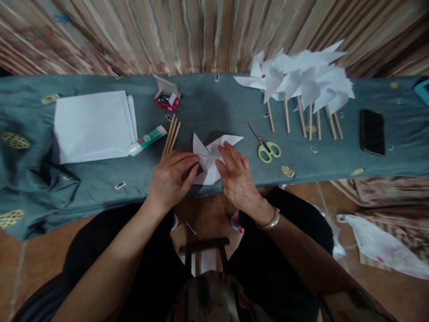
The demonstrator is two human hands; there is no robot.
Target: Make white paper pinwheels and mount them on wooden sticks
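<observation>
A white paper pinwheel (pixel 212 156) with folded blades lies near the front edge of the cloth-covered table, between my hands. My left hand (pixel 172 176) reaches its left side, thumb and fingertips closed on the paper near the middle. From the right, my right hand (pixel 236 176) rests its outstretched, slightly bent fingers on the pinwheel's right blades. The fingers partly cover the paper. Just beyond my left hand lie several thin wooden sticks (pixel 172 133), their near ends hidden by it. Green-handled scissors (pixel 264 145) lie to the right of my right hand.
On the left are a stack of white paper (pixel 90 127) and a glue tube (pixel 147 140). A small red box (pixel 166 99) of metal pieces stands open behind the sticks. Several finished pinwheels (pixel 301 78) on sticks lie at back right, near a black phone (pixel 372 132).
</observation>
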